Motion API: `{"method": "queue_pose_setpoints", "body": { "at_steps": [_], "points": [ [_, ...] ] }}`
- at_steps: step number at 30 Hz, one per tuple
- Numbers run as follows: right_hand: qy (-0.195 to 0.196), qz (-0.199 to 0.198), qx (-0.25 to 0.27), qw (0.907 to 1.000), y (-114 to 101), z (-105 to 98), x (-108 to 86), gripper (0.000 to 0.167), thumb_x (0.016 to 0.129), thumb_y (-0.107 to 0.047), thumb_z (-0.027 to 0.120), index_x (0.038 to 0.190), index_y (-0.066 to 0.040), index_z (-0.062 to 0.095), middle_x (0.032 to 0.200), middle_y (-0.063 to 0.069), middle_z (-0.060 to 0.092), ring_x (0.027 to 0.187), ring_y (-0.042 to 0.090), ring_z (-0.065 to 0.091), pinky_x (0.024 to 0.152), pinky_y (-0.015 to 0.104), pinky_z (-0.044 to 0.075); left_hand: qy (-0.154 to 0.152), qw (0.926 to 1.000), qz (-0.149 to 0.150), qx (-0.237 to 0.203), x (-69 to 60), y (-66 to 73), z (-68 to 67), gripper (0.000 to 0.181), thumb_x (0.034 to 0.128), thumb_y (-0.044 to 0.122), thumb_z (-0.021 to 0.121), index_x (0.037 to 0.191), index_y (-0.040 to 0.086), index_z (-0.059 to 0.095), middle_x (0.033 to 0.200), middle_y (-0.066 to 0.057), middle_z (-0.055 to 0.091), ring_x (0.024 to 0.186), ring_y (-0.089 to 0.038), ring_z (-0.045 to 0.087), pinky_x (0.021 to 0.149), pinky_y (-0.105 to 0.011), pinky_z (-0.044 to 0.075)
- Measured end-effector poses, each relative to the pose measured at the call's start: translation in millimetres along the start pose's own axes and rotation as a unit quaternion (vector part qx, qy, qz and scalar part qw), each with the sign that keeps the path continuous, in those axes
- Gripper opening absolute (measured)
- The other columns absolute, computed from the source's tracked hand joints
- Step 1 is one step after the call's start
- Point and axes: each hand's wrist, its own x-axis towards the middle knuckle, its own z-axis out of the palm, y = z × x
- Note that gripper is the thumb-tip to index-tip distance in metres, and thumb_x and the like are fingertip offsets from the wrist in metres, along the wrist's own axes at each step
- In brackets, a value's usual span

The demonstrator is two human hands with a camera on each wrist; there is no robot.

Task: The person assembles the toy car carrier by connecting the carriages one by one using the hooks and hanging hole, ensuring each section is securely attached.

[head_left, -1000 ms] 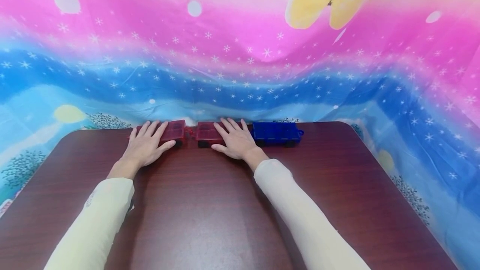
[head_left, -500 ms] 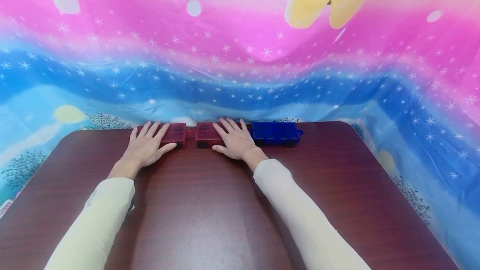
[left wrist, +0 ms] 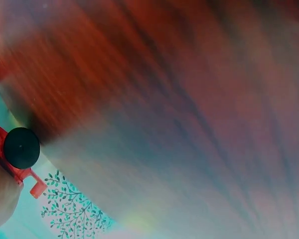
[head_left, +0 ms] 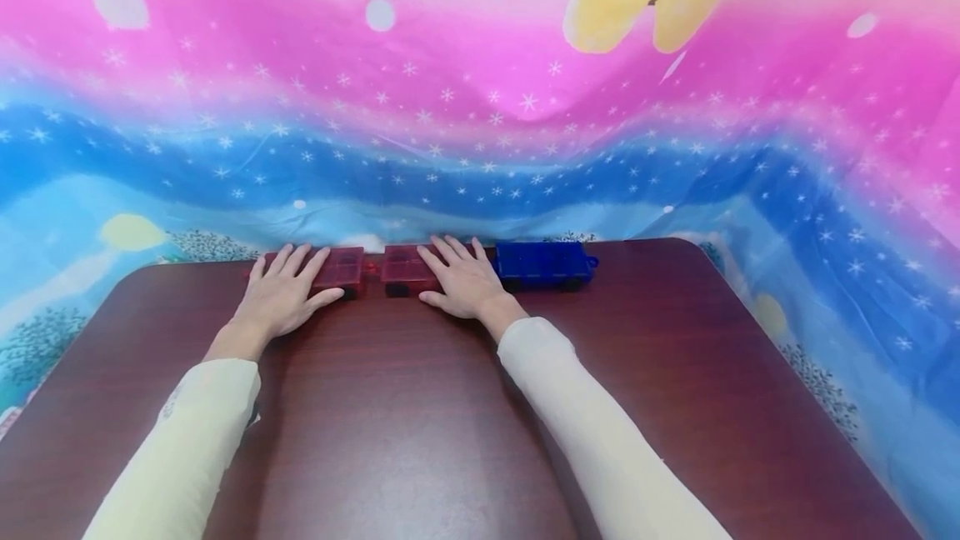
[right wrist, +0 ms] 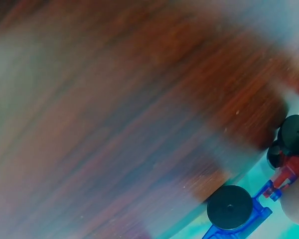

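Three small see-through plastic toy wagons with black wheels stand in a row along the table's far edge. My left hand (head_left: 277,298) rests with spread fingers over the left red wagon (head_left: 343,267), whose wheel (left wrist: 21,148) and red hook show in the left wrist view. On the middle red wagon (head_left: 405,263) lies my right hand (head_left: 467,283), fingers spread and straight. To its right stands the blue wagon (head_left: 543,263); its blue coupling meets the red one in the right wrist view. A red coupling (head_left: 372,268) lies between the two red wagons.
The dark brown wooden table (head_left: 360,423) has rounded far corners. Right behind it hangs a pink and blue cloth (head_left: 480,140) printed with snowflakes and trees.
The left red wagon's right end was tipped up a second ago and now sits level. Hands and wagons appear slightly further left, as the head view has shifted too.
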Motion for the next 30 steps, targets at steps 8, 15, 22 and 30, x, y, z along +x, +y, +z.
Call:
{"method": "queue_pose_setpoints", "body": {
  "at_steps": [8,15,22,30],
  "points": [
    [-0.005,-0.005,0.008,0.9999,-2,-2,-0.6,0.082,0.100,-0.065,0.044,0.165,-0.028,0.009,0.171,0.003,0.009,0.156,0.025,0.006,0.122,0.058,0.004,0.013,0.9999,0.010,-0.001,0.9,-5.3,1.6,0.086,0.0990,0.066,0.046,0.161,0.009,0.026,0.160,-0.028,0.025,0.147,-0.052,0.015,0.114,-0.073,0.004],
    [-0.006,0.003,0.010,0.9999,4,-2,-1.1,0.083,0.099,-0.065,0.046,0.165,-0.028,0.011,0.170,0.003,0.011,0.156,0.025,0.006,0.122,0.058,0.004,0.001,0.9999,0.012,-0.002,5.7,0.5,-0.4,0.087,0.0992,0.066,0.046,0.161,0.009,0.024,0.161,-0.029,0.023,0.148,-0.052,0.012,0.114,-0.072,0.001],
    [-0.009,-0.004,0.002,0.9999,7,-2,-5.8,0.084,0.099,-0.064,0.048,0.165,-0.027,0.010,0.170,0.004,0.011,0.156,0.026,0.008,0.122,0.059,0.005,-0.015,0.9997,0.016,0.003,4.8,6.8,-2.9,0.085,0.1011,0.064,0.044,0.162,0.008,0.022,0.162,-0.028,0.021,0.149,-0.052,0.011,0.115,-0.072,0.002],
    [-0.011,-0.009,0.003,0.9999,7,-2,-5.6,0.086,0.099,-0.065,0.047,0.165,-0.027,0.008,0.170,0.004,0.009,0.156,0.025,0.005,0.122,0.058,0.003,-0.025,0.9995,0.015,0.008,3.9,7.1,-6.5,0.086,0.1010,0.065,0.043,0.163,0.009,0.021,0.163,-0.028,0.019,0.149,-0.051,0.010,0.115,-0.071,0.003]
  ]
}}
